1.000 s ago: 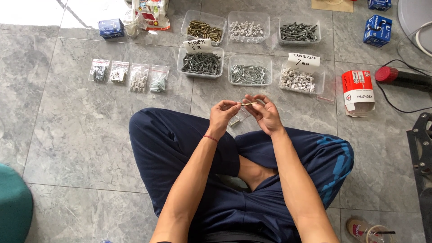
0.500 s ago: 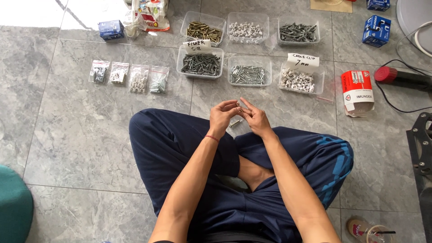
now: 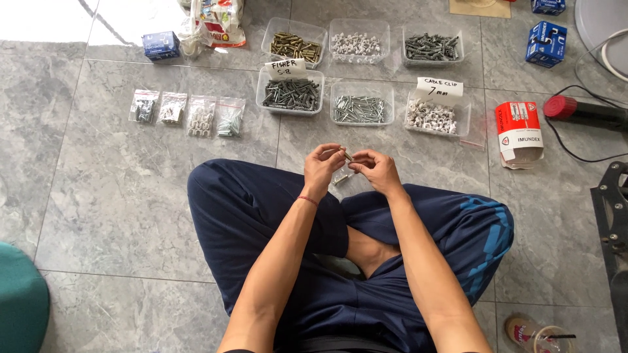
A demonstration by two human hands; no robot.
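A person sitting cross-legged on a grey tiled floor (image 3: 98,196) is raising both forearms above the knees, the left hand (image 3: 322,167) and right hand (image 3: 376,171) meeting, fingers pinching a small clear bag (image 3: 345,171) of fasteners between them. The bag is largely hidden behind the fingers, its contents hard to make out; trays of screws (image 3: 361,104) are lying just beyond.

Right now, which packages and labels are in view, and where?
Red-and-white carton: right, lying on the floor.
Two blue boxes: top right.
Blue box: top left.
White paper labels: propped on two trays.
Four clear bags: row at left.
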